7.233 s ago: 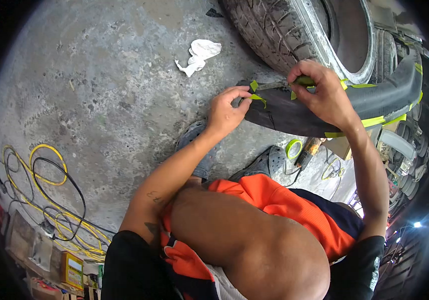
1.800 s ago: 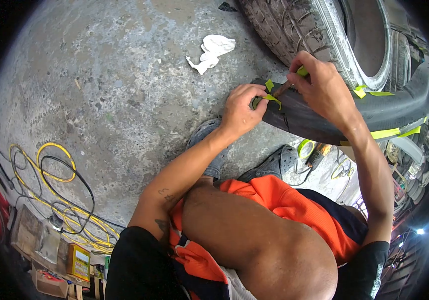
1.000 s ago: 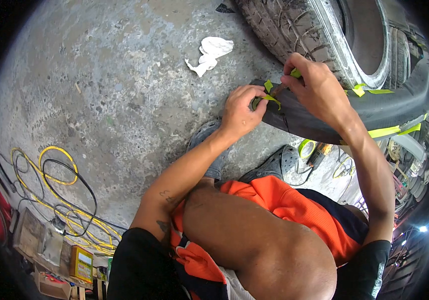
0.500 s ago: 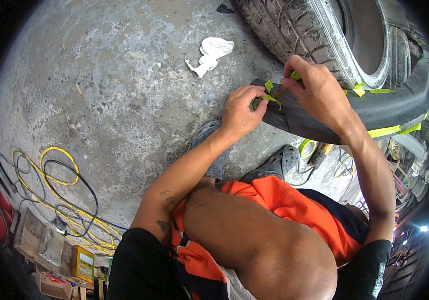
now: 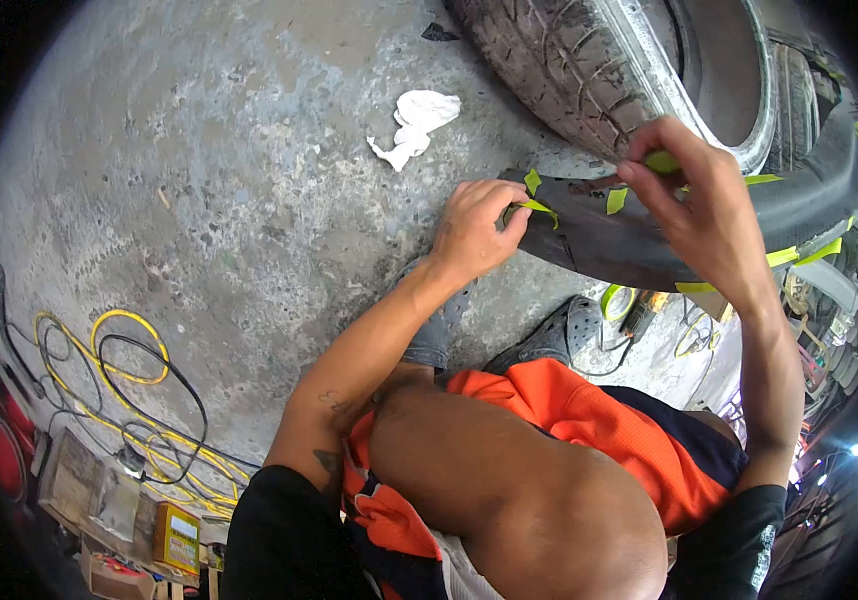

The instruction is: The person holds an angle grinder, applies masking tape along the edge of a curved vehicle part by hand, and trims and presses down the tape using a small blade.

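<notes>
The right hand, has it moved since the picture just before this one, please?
Yes; judged against the yellow-green tape tab beside the left hand, the right hand has moved away, toward the picture's right.

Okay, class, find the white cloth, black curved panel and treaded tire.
White cloth (image 5: 427,110), head view: wider upper part.
Black curved panel (image 5: 639,242), head view: broad dark face.
Treaded tire (image 5: 564,75), head view: tread.
</notes>
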The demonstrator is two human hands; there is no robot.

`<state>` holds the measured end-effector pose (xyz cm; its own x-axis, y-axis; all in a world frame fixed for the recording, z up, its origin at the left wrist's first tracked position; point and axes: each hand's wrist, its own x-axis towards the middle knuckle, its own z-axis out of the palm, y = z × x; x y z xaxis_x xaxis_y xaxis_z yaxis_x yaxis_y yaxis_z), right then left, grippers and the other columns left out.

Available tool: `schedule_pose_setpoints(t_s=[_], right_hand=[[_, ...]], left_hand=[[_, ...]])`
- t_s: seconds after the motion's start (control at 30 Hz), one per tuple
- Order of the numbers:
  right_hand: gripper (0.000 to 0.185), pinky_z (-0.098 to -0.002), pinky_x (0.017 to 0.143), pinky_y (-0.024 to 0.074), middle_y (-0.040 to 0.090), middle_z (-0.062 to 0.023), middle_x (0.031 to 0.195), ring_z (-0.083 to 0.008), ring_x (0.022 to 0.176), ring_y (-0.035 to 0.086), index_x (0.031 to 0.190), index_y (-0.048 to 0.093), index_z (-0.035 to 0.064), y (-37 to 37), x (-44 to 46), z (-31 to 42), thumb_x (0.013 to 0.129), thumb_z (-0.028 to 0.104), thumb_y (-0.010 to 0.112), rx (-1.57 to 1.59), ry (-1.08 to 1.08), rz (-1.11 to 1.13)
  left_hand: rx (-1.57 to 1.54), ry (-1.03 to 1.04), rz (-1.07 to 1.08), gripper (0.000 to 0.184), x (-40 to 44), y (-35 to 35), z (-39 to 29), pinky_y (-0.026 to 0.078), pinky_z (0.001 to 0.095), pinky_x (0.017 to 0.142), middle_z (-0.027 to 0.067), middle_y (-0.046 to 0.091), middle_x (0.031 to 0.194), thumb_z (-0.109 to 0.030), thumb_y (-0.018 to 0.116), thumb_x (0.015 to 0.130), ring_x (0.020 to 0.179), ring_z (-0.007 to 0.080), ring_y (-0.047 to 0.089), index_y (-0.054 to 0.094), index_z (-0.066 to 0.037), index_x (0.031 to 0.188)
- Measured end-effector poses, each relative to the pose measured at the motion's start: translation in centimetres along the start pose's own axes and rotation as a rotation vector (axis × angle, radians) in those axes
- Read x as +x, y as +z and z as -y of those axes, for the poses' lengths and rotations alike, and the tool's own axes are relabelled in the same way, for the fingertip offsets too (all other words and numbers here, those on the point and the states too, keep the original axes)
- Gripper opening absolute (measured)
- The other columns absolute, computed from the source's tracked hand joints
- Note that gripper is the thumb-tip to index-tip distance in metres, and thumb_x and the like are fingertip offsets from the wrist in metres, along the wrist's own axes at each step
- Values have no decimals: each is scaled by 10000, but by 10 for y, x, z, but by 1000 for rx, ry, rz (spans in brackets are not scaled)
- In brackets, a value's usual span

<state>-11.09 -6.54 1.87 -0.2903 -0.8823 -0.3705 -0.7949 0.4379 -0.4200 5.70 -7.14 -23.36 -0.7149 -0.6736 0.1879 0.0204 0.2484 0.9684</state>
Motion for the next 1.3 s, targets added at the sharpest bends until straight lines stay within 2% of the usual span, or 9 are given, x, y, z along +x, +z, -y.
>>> schedule_pose_setpoints(t_s=[0.03, 0.2, 0.3, 0.33, 0.5, 0.6, 0.73, 1.3], right_hand=[[145, -316, 622, 491, 627, -124, 746, -213, 631, 595, 972, 578, 11, -6, -8, 1, 911, 54, 702, 49, 20, -21], [146, -325, 648, 505, 658, -114, 830, -218, 705, 641, 955, 595, -11, -37, -52, 9, 894, 24, 723, 63, 62, -15], [165, -350, 671, 515, 644, -115, 827, -261, 737, 671, 922, 622, 15, -38, -79, 3, 857, 45, 771, 110, 24, 74], [162, -380, 682, 521, 648, -113, 843, -302, 766, 674, 922, 621, 33, -38, -89, -1, 857, 53, 768, 191, 72, 136], [168, -457, 693, 512, 652, -114, 858, -364, 830, 664, 956, 608, 66, -32, -116, -14, 878, 110, 751, 240, 53, 354], [176, -424, 664, 518, 663, -92, 839, -331, 785, 672, 939, 620, 61, -23, -124, -26, 860, 90, 774, 241, 32, 376], [153, -475, 700, 510, 649, -119, 857, -372, 815, 665, 973, 591, 63, -15, -129, -40, 905, 120, 716, 309, 44, 431], [170, -470, 688, 503, 656, -143, 839, -383, 807, 665, 977, 591, 49, 8, -145, -77, 900, 124, 722, 365, 93, 414]], left_hand=[[5, 9, 22, 141, 3, -2, 0, 480, 428, 876, 78, 724, 1017, -117, 731, 836, 979, 306, 668, 669, -67, 952], [29, -26, 147, 137, 17, -11, -2, 487, 410, 879, 81, 735, 1004, -128, 748, 848, 961, 304, 683, 696, -70, 961], [41, -17, 188, 142, 26, -14, -4, 488, 409, 874, 88, 735, 974, -137, 752, 851, 941, 309, 684, 702, -73, 968], [44, -20, 202, 145, 27, -15, -5, 488, 409, 873, 93, 735, 965, -140, 753, 854, 935, 313, 684, 704, -74, 973], [77, -12, 272, 104, 38, -19, -11, 480, 418, 882, 81, 723, 924, -148, 718, 875, 917, 309, 677, 687, -75, 943], [100, -12, 307, 104, 41, -20, -10, 479, 418, 883, 80, 722, 929, -154, 712, 889, 923, 309, 674, 699, -80, 961], [144, -52, 367, 151, 45, -22, -11, 498, 414, 904, 104, 733, 995, -188, 726, 911, 953, 318, 675, 719, -74, 1011], [101, -105, 409, 158, 51, -20, -11, 510, 395, 881, 127, 726, 1027, -180, 709, 933, 966, 320, 688, 728, -57, 1031]])
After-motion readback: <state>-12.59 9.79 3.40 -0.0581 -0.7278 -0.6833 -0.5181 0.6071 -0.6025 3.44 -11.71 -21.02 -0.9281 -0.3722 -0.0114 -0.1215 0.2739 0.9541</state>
